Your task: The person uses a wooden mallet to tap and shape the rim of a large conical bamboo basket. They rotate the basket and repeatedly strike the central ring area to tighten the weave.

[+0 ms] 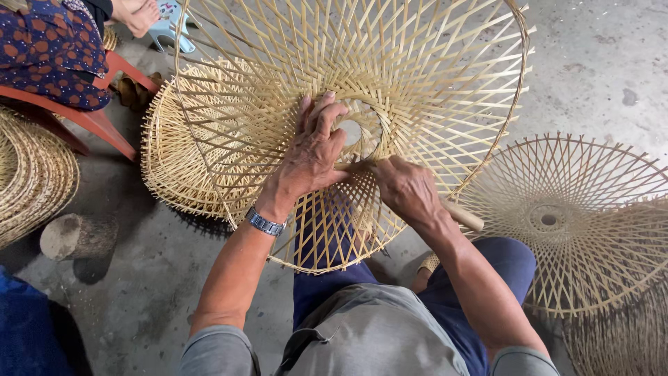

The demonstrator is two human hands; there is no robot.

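A large open-weave bamboo frame (417,76), round and cone-like, stands tilted over my knees. My left hand (314,150), with a metal watch on the wrist, presses flat on the lattice beside the round centre ring (362,129). My right hand (407,189) grips a wooden-handled tool (465,216); its handle sticks out toward my lap and its tip is hidden at the weave just under the ring.
A stack of similar woven frames (177,153) lies behind on the concrete floor, and another frame (577,216) rests at the right. A wood block (76,237) sits at left. Another person in patterned clothes sits on a red stool (97,118) at top left.
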